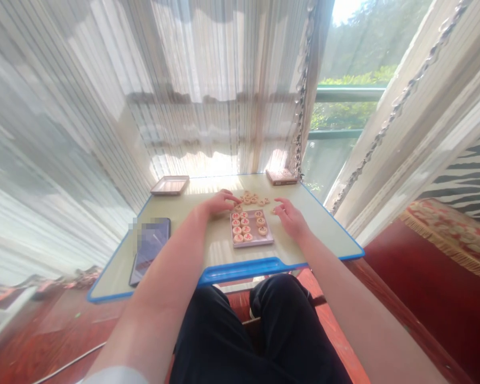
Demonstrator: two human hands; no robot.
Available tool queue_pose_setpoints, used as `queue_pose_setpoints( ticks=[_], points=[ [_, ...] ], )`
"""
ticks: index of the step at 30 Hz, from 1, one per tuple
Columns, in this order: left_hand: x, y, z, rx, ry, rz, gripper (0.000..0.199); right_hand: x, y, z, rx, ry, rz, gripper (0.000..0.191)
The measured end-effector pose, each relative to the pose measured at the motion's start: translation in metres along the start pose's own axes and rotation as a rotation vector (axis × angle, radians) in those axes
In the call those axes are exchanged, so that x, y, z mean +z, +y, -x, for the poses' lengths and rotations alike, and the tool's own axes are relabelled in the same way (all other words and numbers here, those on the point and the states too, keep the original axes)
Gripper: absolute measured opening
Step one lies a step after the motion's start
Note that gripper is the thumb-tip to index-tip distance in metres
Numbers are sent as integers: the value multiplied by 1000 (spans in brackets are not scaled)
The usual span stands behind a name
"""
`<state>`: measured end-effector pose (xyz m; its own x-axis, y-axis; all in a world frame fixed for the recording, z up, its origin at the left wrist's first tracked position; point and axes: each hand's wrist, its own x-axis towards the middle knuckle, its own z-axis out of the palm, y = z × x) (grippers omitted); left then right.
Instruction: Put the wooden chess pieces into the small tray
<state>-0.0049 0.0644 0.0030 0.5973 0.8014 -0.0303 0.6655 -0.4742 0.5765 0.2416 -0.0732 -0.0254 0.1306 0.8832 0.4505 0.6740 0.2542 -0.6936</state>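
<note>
Your left hand [224, 201] reaches in from the left, fingertips at the near-left edge of the loose pieces [247, 200] on the surface [324, 234]; you can't tell whether its grip is closed on one. Your right hand [288, 216] is right of the tray [253, 243], thumb and forefinger by a small pale piece [273, 211]; whether that grip holds it is unclear. The tray, nearer than the loose pieces, has two columns of red-marked pieces [237, 231] on its left and three dark-marked pieces [260, 222] on its right.
</note>
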Motion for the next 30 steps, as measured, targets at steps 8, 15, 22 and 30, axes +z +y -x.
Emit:
queue_pose_setpoints(
  ticks=[8,15,22,30],
  points=[
    [-6,-2,2,-33,-37,-2,52,1,4,0,-3,-23,-52,42],
    [-3,-2,-6,-22,-99,-67,43,2,3,-4,76,-32,-127,45],
    [-4,0,-7,-3,-127,-90,46,1,3,-4,67,-43,-147,45],
    [-3,8,-2,-14,46,204,42,3,10,-6,59,-36,-157,47]
  ],
)
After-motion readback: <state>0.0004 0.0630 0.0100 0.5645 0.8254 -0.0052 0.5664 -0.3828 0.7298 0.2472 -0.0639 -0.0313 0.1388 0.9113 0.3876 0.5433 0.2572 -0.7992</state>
